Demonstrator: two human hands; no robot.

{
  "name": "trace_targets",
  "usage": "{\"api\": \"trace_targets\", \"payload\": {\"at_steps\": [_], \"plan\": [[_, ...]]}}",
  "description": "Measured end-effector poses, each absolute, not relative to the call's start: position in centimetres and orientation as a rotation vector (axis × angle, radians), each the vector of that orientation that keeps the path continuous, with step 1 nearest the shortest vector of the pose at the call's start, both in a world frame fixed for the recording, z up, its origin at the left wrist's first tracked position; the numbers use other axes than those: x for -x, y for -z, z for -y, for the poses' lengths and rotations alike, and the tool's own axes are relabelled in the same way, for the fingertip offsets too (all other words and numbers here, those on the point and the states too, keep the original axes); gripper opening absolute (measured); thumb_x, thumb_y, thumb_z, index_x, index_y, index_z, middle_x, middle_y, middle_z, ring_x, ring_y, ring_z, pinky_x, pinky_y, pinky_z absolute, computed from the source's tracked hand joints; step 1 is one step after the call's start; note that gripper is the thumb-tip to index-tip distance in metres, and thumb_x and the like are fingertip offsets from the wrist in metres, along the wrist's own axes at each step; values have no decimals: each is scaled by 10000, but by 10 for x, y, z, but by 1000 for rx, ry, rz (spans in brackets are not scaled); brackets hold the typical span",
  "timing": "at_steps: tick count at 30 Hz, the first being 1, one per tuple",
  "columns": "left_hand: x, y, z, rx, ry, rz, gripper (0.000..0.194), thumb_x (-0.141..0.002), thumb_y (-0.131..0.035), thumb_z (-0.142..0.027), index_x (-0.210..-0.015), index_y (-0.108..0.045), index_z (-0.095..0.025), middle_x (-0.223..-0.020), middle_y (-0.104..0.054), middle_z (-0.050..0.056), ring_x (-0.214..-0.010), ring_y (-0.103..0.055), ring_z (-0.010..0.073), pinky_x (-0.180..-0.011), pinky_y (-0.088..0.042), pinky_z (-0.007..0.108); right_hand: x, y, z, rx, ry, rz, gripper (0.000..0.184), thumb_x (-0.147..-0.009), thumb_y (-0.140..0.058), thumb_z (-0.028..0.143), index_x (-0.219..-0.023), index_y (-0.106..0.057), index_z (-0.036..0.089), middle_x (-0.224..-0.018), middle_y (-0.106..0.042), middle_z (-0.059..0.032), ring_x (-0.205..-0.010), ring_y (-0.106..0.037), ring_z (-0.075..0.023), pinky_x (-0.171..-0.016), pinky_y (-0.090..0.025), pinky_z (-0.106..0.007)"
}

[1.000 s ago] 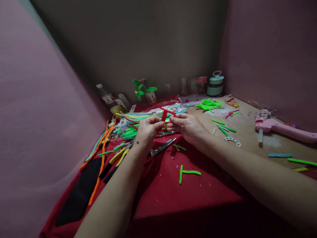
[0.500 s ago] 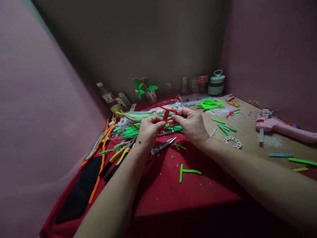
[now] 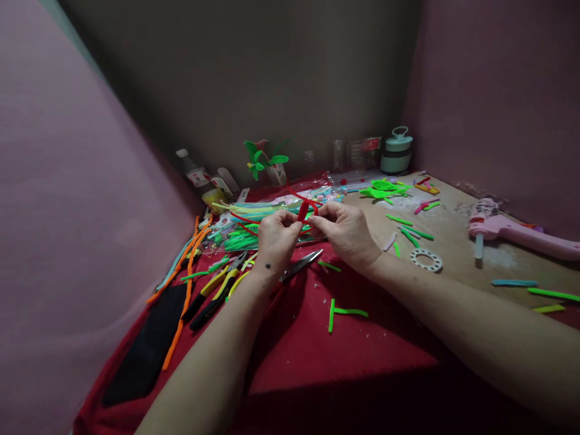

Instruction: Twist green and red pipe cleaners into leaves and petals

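Observation:
My left hand (image 3: 276, 240) and my right hand (image 3: 347, 232) meet above the red cloth (image 3: 317, 344), fingers pinched on a red pipe cleaner (image 3: 302, 210). A folded red loop stands up between the fingertips, and thin red ends trail off to the left and back. Just below the hands lie scissors (image 3: 299, 266) and yellow-handled pliers (image 3: 217, 293). Behind the hands sits a clear bag of coloured pipe cleaners (image 3: 254, 226).
Green pipe cleaner bits (image 3: 342, 312) lie on the cloth. A white ring (image 3: 426, 260), a pink glue gun (image 3: 512, 232), green pieces (image 3: 383, 190) and a lidded jar (image 3: 396, 151) are on the brown tabletop at right. Orange stems (image 3: 181, 290), bottles (image 3: 194, 175) and a green flower (image 3: 263, 160) stand left and behind.
Both hands have shifted slightly while working the red pipe cleaner; the right hand turned, uncovering the whole white ring. The red loop now stands closer between the fingertips.

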State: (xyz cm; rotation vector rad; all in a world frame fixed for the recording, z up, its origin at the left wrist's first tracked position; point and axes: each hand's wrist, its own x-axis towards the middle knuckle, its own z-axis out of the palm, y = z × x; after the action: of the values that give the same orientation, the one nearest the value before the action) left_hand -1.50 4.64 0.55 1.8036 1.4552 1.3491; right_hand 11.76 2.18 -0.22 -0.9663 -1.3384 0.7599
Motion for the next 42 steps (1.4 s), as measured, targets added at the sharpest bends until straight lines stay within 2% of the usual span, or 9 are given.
{"api": "trace_targets", "payload": {"at_steps": [6, 13, 20, 24, 27, 31, 35, 39, 42], "plan": [[13, -5, -42, -1913, -1357, -1467, 93, -619, -596, -202, -680, -634, -143, -565, -561, -20, -538, -463, 96, -515, -342, 209, -116, 0, -21, 956, -924, 1232, 122, -697, -619, 219, -620, -540, 168, -544, -570, 24, -475, -549, -100, -488, -457, -243], [11, -7, -39, -1782, -1267, -1328, 190, -620, -629, -225, -781, -676, -135, -503, -510, -40, -468, -386, 78, -457, -285, 211, -118, 5, -27, 881, -1148, 1064, 166, -638, -676, 235, -595, -529, 169, -485, -548, 37, -446, -546, -103, -464, -451, -237], [5, -9, -34, -1499, -1204, -1149, 216, -577, -683, -224, -759, -670, -110, -630, -645, 17, -549, -531, 109, -559, -421, 242, -124, 11, -38, 887, -1563, 857, 198, -565, -728, 171, -595, -532, 157, -478, -549, 29, -403, -463, -74, -397, -352, -205], [5, -8, -36, -1545, -1246, -1148, 200, -600, -672, -203, -783, -678, -125, -698, -670, 19, -595, -553, 107, -599, -445, 235, -128, 4, -40, 757, -1671, 757, 103, -701, -642, 229, -716, -584, 145, -563, -590, 4, -457, -492, -86, -459, -408, -224], [5, -6, -37, -1621, -1248, -1153, 187, -623, -662, -209, -793, -677, -132, -724, -672, 24, -626, -563, 113, -614, -449, 234, -129, 0, -40, 754, -1663, 657, 125, -808, -526, 263, -775, -593, 163, -572, -591, 1, -461, -497, -100, -478, -417, -240], [4, -8, -35, -1682, -1191, -1159, 179, -664, -633, -234, -801, -679, -130, -709, -662, 27, -621, -557, 117, -603, -448, 237, -128, -2, -38, 726, -1602, 704, 72, -781, -548, 169, -730, -594, 148, -578, -598, -4, -469, -493, -99, -441, -370, -220], [6, -8, -37, -1787, -1109, -1187, 170, -707, -567, -190, -813, -687, -134, -697, -649, 27, -612, -548, 115, -608, -448, 240, -127, -1, -37, 732, -1595, 684, 136, -773, -534, 128, -639, -555, 138, -556, -581, -8, -504, -520, -117, -499, -433, -252], [9, -4, -38, -2109, -1112, -1202, 149, -700, -582, -150, -817, -675, -158, -800, -643, 38, -742, -570, 143, -696, -444, 256, -126, 2, -41, 736, -1647, 623, 116, -766, -531, 106, -660, -547, 148, -557, -566, 13, -508, -514, -107, -507, -434, -243], [8, -6, -36, -2316, -1154, -1248, 105, -713, -556, -115, -735, -644, -167, -742, -581, 21, -710, -537, 132, -686, -415, 246, -127, 2, -42, 745, -1662, 598, 108, -779, -515, 105, -690, -561, 145, -549, -559, 16, -492, -496, -98, -524, -438, -244]]}}
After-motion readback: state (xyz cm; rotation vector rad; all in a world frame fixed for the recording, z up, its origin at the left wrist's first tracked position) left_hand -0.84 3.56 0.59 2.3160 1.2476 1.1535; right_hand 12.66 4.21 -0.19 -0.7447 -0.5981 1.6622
